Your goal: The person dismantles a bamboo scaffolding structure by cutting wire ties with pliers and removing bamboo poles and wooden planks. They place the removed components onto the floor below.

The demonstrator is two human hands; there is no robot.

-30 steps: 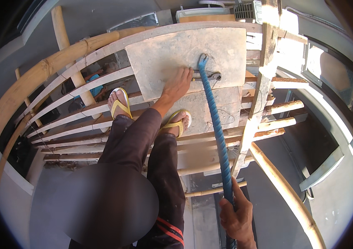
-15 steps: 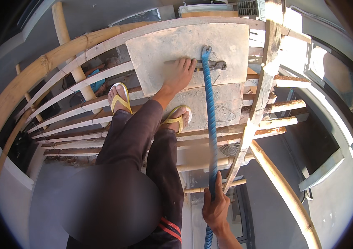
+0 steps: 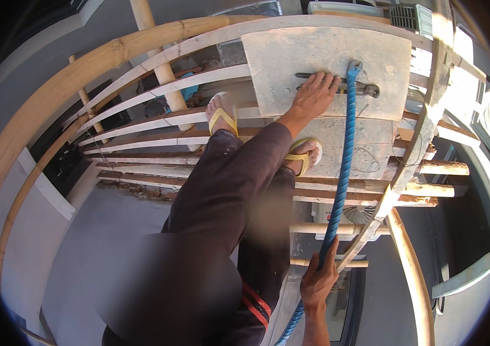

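My left hand (image 3: 315, 93) reaches onto a thin board, its fingers curled over the handles of metal pincers (image 3: 367, 89). The pincers lie flat, their jaws to the right of my fingers; the palm side is hidden. A blue, spiral-ridged crowbar (image 3: 346, 138) crosses over the pincers, its forked tip (image 3: 356, 65) resting at the board. Low in the view, my right hand (image 3: 320, 281) is wrapped around the crowbar's shaft, thumb pointing up along it. Under the tools is the pale board (image 3: 279, 55), with a second board (image 3: 328, 130) nearer me.
I stand in yellow-strapped flip-flops (image 3: 222, 120) on spaced wooden slats (image 3: 141, 138). Between the slats are open gaps. A thick bamboo rail (image 3: 89, 60) curves along the left; an upright timber (image 3: 429, 109) slants on the right. Loose wire (image 3: 366, 158) lies on the nearer board. Below, a person in blue (image 3: 188, 89) is partly visible.
The view has swung, so the boards and tools appear farther right. The crowbar slants more, its near end toward the left. My left hand remains over the pincers, its fingers slightly more spread.
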